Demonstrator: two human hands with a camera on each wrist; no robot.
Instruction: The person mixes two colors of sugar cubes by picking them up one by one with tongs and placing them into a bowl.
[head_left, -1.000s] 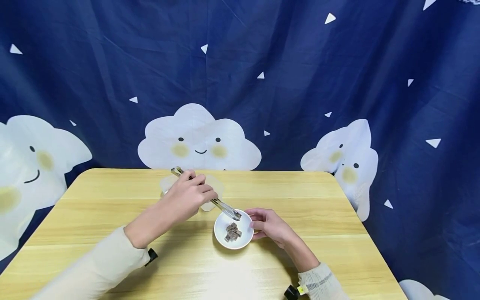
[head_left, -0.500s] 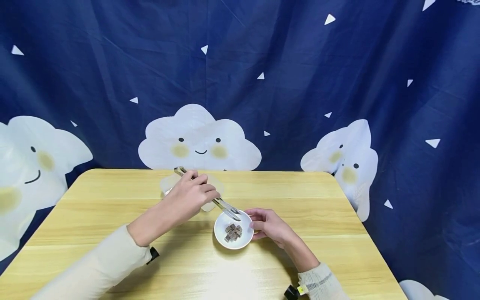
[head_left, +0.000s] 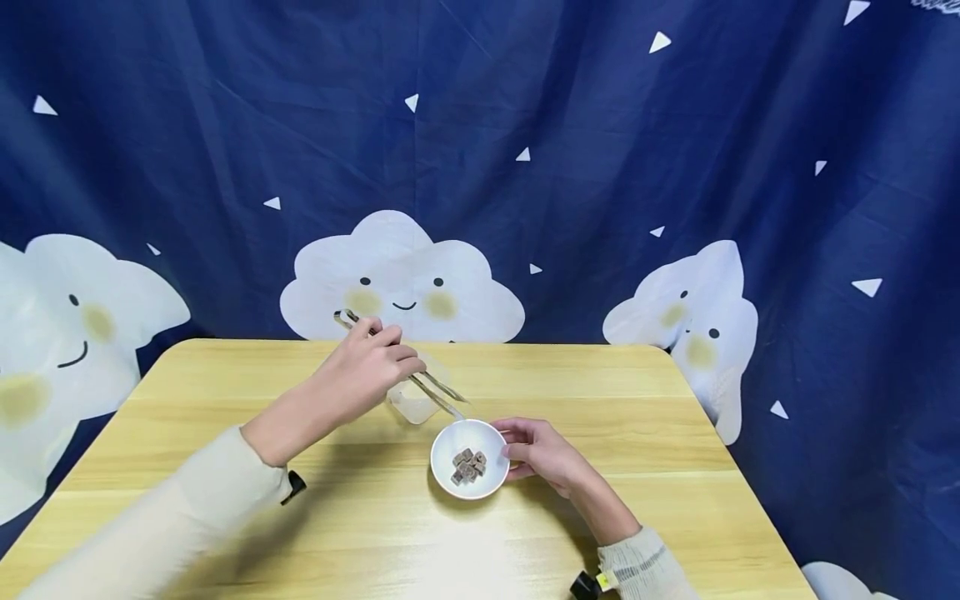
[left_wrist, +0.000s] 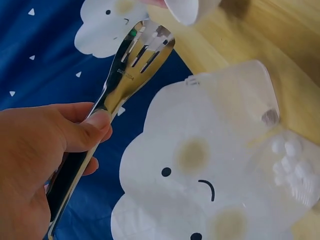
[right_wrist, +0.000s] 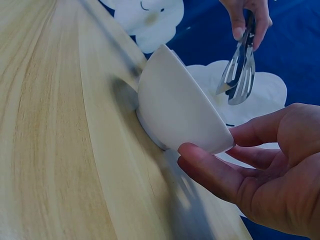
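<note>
L hand (head_left: 356, 375) clamped on metal tongs (left_wrist: 125, 77), slotted ends apart; we see nothing pinched betw. them. Tongs slant over tabletop (head_left: 600, 400), tips near bowl's far rim, handle end up by the far edge, L of its mid. R hand (head_left: 543, 454) clamped on white bowl (right_wrist: 172, 102), thumb & fingers at the R side of rim. Bowl upright on tabletop, a bit R of ctr., well in from far edge. Brown cubes (head_left: 468, 467) in a small heap at bottom of bowl; can't get exact count. Clear tub (head_left: 415, 408) betw. bowl & far edge, partly hidden by L hand; L wrist view gives us one brown bit (left_wrist: 270, 117) at tub's corner, plus white lumps (left_wrist: 292, 170) alongside, too blurry to ID. Beyond far edge: blue cloth (head_left: 480, 100) w/ smiling clouds & white triangles. Both sleeves pale.
</note>
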